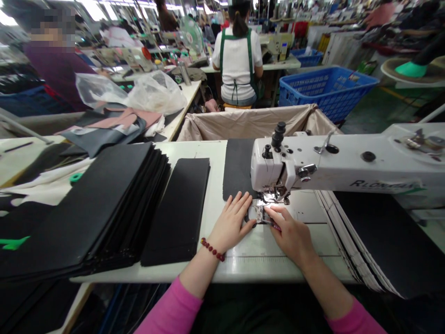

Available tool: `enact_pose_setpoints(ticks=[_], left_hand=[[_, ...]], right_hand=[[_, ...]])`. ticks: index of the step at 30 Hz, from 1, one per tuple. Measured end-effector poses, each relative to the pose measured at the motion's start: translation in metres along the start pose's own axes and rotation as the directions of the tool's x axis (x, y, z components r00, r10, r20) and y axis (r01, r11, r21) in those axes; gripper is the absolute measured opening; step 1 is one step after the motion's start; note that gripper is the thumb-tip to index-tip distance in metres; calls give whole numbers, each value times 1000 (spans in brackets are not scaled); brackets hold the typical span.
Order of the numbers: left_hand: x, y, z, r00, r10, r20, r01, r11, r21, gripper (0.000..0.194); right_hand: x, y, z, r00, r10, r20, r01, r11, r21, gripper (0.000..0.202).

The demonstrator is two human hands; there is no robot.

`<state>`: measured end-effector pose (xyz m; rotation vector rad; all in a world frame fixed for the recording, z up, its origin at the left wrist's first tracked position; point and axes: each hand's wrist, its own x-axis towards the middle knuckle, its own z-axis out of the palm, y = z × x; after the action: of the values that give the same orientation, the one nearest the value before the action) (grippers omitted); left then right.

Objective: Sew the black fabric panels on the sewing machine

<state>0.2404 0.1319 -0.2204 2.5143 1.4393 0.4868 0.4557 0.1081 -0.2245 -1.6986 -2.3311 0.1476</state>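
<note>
My left hand [233,219] lies flat beside the needle area, its fingers stretched out over the near edge of a black panel [238,169]. This panel runs under the head of a white sewing machine [330,160]. Just right of it, my right hand [292,234] is closed, thumb and index finger together near the presser foot [273,197]. A small metal and dark piece shows between the hands; whether my right fingers grip it or a small tool is hard to make out. A beaded bracelet [212,249] circles my left wrist.
Left of my hands lie a smaller pile of black panels [177,211] and a taller stack [104,204]. More panels with pale edges [389,236] lie on the right. Behind the table are a cloth-lined bin [243,123], a blue basket [323,90] and a seated person [238,60].
</note>
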Motion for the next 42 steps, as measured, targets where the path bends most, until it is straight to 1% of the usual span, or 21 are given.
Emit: enact_pose_setpoints(ticks=[5, 12, 18, 21, 23, 25, 26, 27, 28, 30, 31, 32, 33, 34, 35, 37, 38, 39, 40, 41, 42], left_hand=[[-1, 0, 1, 1000, -14, -3, 14, 1000, 18, 66], [-2, -2, 3, 1000, -22, -14, 23, 999, 30, 67], [-1, -3, 8, 999, -14, -43, 16, 999, 44, 70], [1, -3, 4, 997, -10, -71, 13, 999, 41, 71], [-1, 1, -3, 996, -23, -87, 26, 999, 30, 61], [-8, 10, -11, 995, -46, -88, 48, 999, 18, 49], [-14, 16, -14, 995, -52, -80, 53, 998, 17, 48], [-23, 24, -15, 997, -49, -65, 50, 999, 21, 53], [-33, 32, -15, 999, -35, -38, 36, 999, 31, 64], [-58, 50, -13, 999, 3, 52, -7, 998, 66, 91], [-72, 59, -13, 993, 27, 113, -37, 996, 84, 95], [-87, 67, -16, 982, 52, 180, -69, 993, 91, 93], [-100, 75, -22, 966, 77, 247, -100, 992, 82, 86], [-113, 80, -33, 943, 114, 312, -135, 990, 48, 79], [-124, 84, -48, 914, 156, 374, -164, 986, -9, 74], [-141, 86, -88, 844, 274, 460, -226, 961, -158, 64], [-146, 83, -111, 810, 331, 484, -263, 943, -204, 60], [-150, 78, -133, 792, 368, 486, -300, 929, -215, 57], [-152, 70, -152, 808, 372, 457, -324, 928, -183, 56], [-154, 60, -168, 837, 353, 419, -332, 935, -125, 55], [-154, 49, -178, 865, 306, 398, -313, 948, -48, 57]], right_hand=[[0, 0, -1, 1000, -1, 7, 0, 1000, 14, 50], [0, 0, 1, 1000, 18, -15, -17, 999, 40, 49], [0, -1, 1, 999, 16, -28, -14, 998, 58, 46], [0, -2, 0, 999, 12, -40, -10, 998, 65, 44], [-1, -2, 1, 998, 8, -57, -3, 997, 78, 42], [-2, -1, 2, 997, 3, -81, 5, 995, 101, 41], [-3, 0, 2, 996, 1, -93, 9, 994, 112, 41], [-4, 0, 2, 995, -1, -102, 14, 993, 121, 40], [-4, 1, 2, 994, -3, -109, 17, 992, 127, 40], [-5, 1, -1, 993, -6, -118, 22, 990, 136, 39], [-5, 1, -2, 992, -6, -124, 24, 990, 140, 38], [-6, 0, -5, 992, -13, -125, 32, 989, 147, 38], [-7, -2, -7, 992, -31, -120, 50, 986, 160, 38], [-9, -4, -10, 992, -64, -106, 83, 981, 177, 40], [-12, -7, -13, 990, -111, -84, 126, 972, 197, 42], [-22, -15, -17, 977, -215, -8, 211, 950, 231, 48], [-28, -19, -18, 969, -246, 35, 231, 944, 236, 50], [-36, -23, -19, 965, -254, 73, 231, 945, 234, 51], [-45, -26, -20, 964, -244, 104, 215, 949, 232, 51], [-54, -28, -20, 967, -223, 124, 189, 953, 235, 52], [-62, -29, -21, 971, -198, 132, 160, 955, 249, 53]])
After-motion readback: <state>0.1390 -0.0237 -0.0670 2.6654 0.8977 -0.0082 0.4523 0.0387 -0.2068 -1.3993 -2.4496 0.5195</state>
